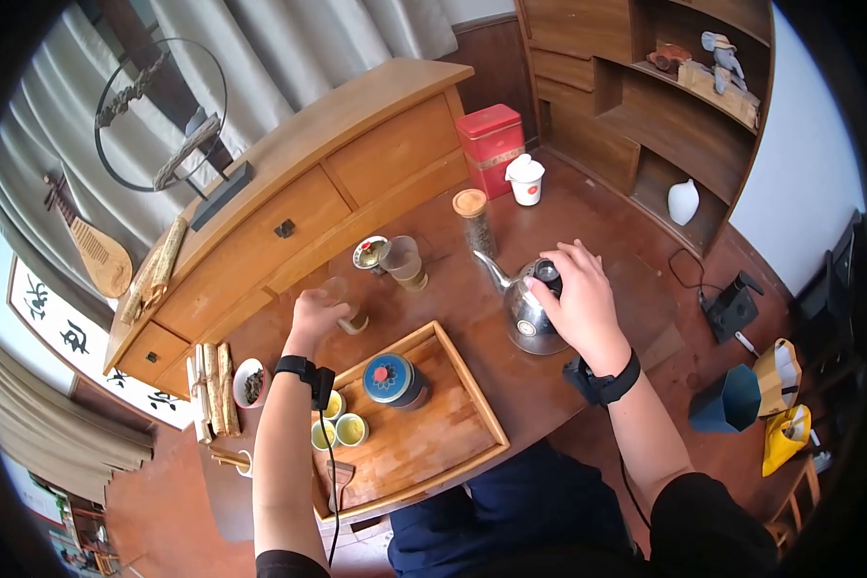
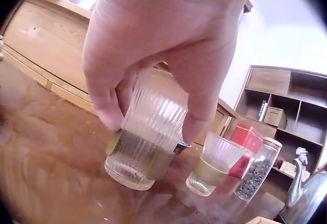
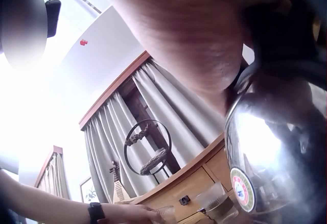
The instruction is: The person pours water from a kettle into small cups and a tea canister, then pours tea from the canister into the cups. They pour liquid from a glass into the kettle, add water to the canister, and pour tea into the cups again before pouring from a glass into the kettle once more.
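Observation:
My left hand (image 1: 314, 320) grips a clear ribbed glass (image 2: 156, 117) from above, fingers on one side and thumb on the other. A greenish band circles the glass, which is upright or slightly tilted close over the table. Beside it stands a similar ribbed glass (image 1: 407, 268) with a band. My right hand (image 1: 585, 297) holds the black handle on top of a shiny steel kettle (image 1: 528, 316), whose spout points toward the back left. In the right wrist view, the kettle (image 3: 273, 150) shows a round label, and the palm covers much of its upper part.
In front lies a wooden tray (image 1: 453, 462) with a blue canister (image 1: 387, 379) and several small cups (image 1: 352, 430). Behind the kettle stand a cork-topped jar (image 1: 477, 226), a white lidded pot (image 1: 525, 183) and a red tin (image 1: 491, 144). A drawer cabinet (image 1: 289, 207) borders the table's back.

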`<state>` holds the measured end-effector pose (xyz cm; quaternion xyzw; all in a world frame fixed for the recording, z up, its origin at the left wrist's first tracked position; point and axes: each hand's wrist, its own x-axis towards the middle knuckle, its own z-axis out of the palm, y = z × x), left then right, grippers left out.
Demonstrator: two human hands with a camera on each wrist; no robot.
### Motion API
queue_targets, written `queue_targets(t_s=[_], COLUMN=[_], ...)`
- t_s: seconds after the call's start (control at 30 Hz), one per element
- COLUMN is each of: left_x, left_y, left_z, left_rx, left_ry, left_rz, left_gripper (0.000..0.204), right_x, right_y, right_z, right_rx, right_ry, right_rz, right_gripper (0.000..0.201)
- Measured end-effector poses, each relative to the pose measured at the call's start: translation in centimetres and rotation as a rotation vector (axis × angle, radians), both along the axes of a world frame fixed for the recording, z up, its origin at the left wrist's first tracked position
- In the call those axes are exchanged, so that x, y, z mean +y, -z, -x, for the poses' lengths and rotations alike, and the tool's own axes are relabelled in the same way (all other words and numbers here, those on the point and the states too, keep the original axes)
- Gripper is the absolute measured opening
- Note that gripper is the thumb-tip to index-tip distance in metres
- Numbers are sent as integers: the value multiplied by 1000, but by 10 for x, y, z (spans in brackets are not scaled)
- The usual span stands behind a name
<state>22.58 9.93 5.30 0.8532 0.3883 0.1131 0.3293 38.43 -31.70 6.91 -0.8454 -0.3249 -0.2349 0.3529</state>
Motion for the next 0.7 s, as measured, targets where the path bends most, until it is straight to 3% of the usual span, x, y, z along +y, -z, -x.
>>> queue_targets(t_s=[0.13, 0.2, 0.43, 0.53, 0.57, 0.63, 0.67, 0.7], left_x=[-2, -9, -8, -17, -28, -42, -42, -39], left_y=[19, 13, 18, 1, -15, -38, -35, -32], left_z=[1, 0, 6, 17, 26, 46, 55, 67], left_rx=[-136, -42, -74, -1, -18, -153, -232, -242], left_ry=[-27, -25, 34, 56, 39, 1, -1, -14], left_rz=[50, 10, 98, -91, -96, 179, 115, 107], left_gripper=[79, 82, 99, 112, 112, 106, 91, 91], right_x=[1, 2, 2, 2, 2, 1, 1, 2], right_y=[-4, -3, -5, -3, -4, -1, 1, 2], right_z=[-1, 0, 3, 5, 7, 7, 6, 6], right_rx=[70, 45, -5, -49, -56, -55, -73, -88], right_ry=[-67, -54, -33, -31, -21, -42, -16, 10], right_rz=[-36, -17, 12, 11, 8, 25, 38, 51], right_gripper=[35, 34, 32, 33, 34, 38, 41, 43])
